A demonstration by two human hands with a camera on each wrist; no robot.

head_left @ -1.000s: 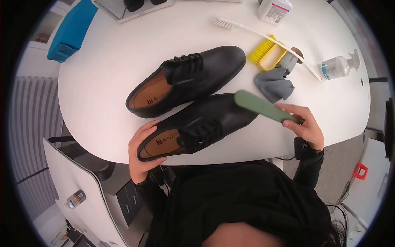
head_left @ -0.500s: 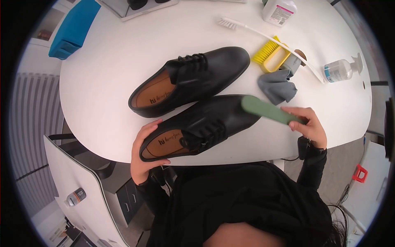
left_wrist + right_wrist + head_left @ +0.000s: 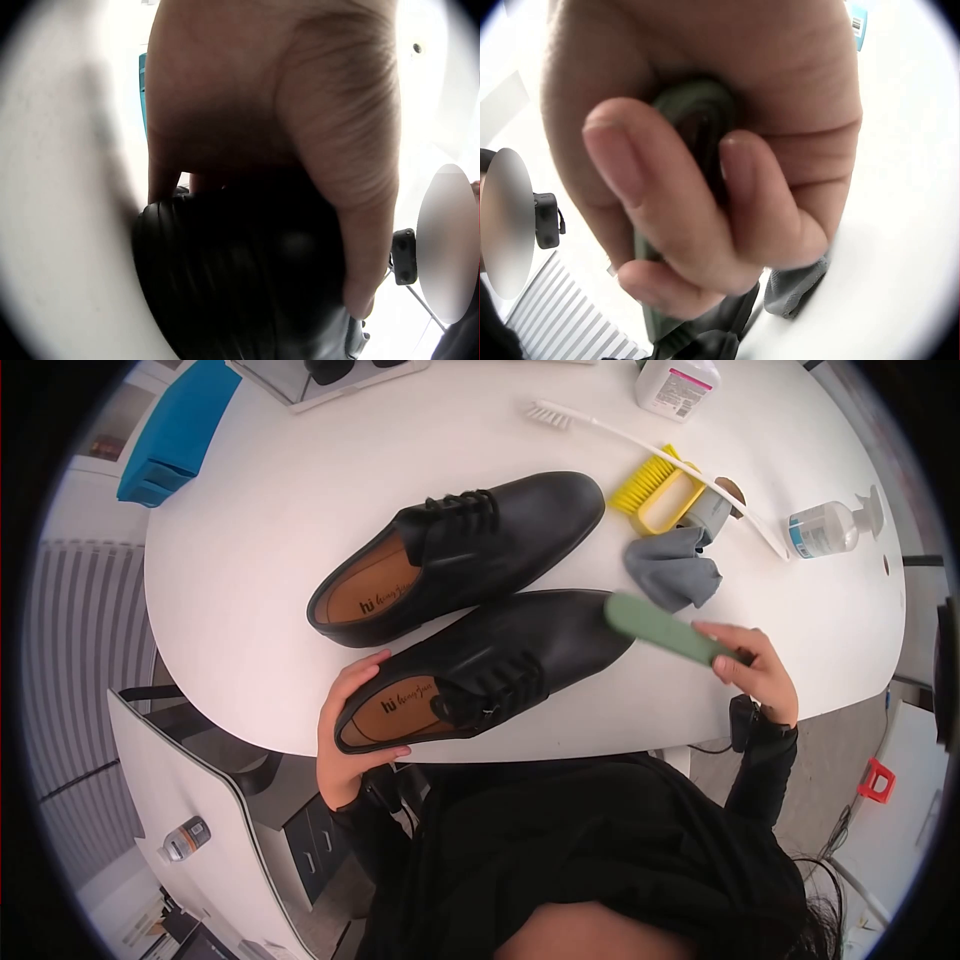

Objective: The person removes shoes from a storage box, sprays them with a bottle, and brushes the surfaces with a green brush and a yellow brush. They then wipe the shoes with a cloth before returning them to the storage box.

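Note:
Two black leather lace-up shoes lie on the white table (image 3: 250,560). The nearer shoe (image 3: 490,660) sits at the table's front edge, and my left hand (image 3: 345,730) grips its heel; the left wrist view shows the fingers curled round the black heel (image 3: 240,285). My right hand (image 3: 755,670) holds the handle of a green brush (image 3: 665,630), whose head hovers over that shoe's toe. In the right wrist view my fingers (image 3: 667,217) wrap the green handle (image 3: 694,120). The second shoe (image 3: 455,550) lies just behind, untouched.
A grey cloth (image 3: 672,568), a yellow brush (image 3: 655,490), a long white brush (image 3: 650,445), a pump bottle (image 3: 828,525) and a white bottle (image 3: 678,385) lie on the right and far side. A blue box (image 3: 170,435) stands off the far left. A chair is below the table edge.
The green brush and my right hand have slid to the right along the near shoe's toe. My left hand keeps its hold on the heel.

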